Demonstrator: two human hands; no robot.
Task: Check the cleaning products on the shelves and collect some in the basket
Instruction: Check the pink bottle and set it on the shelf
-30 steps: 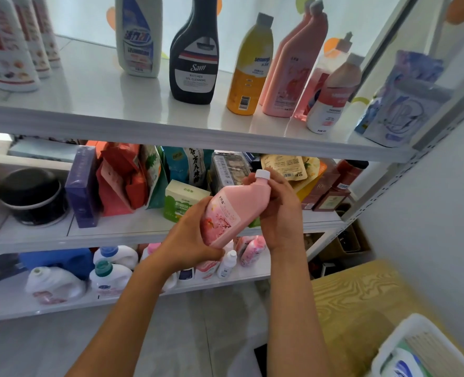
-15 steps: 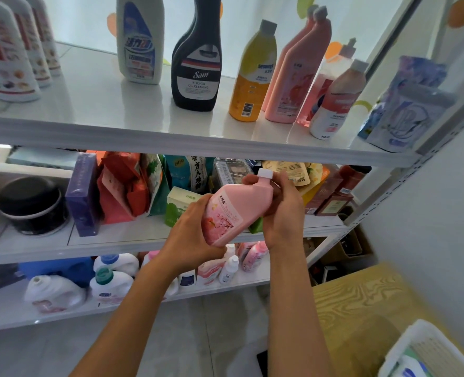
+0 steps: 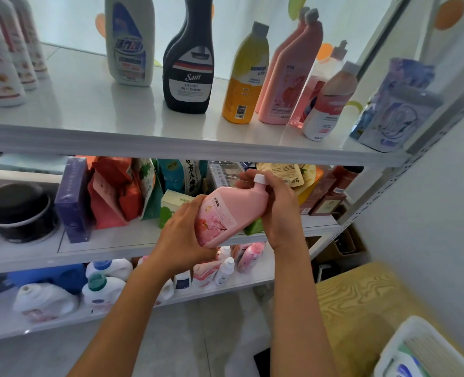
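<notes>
Head: basket (image 3: 405, 341) holds bottle (image 3: 407, 370) (blue-labelled).

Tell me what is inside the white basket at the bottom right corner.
The white basket holds one white container with blue-green label, partly visible. The frame edge cuts off the rest, so other contents cannot be seen.

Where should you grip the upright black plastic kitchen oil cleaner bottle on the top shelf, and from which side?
Grip the black plastic kitchen oil cleaner bottle at its narrow waist above the white label, coming from the front. It stands upright near the top shelf edge, with gaps either side for fingers.
</notes>
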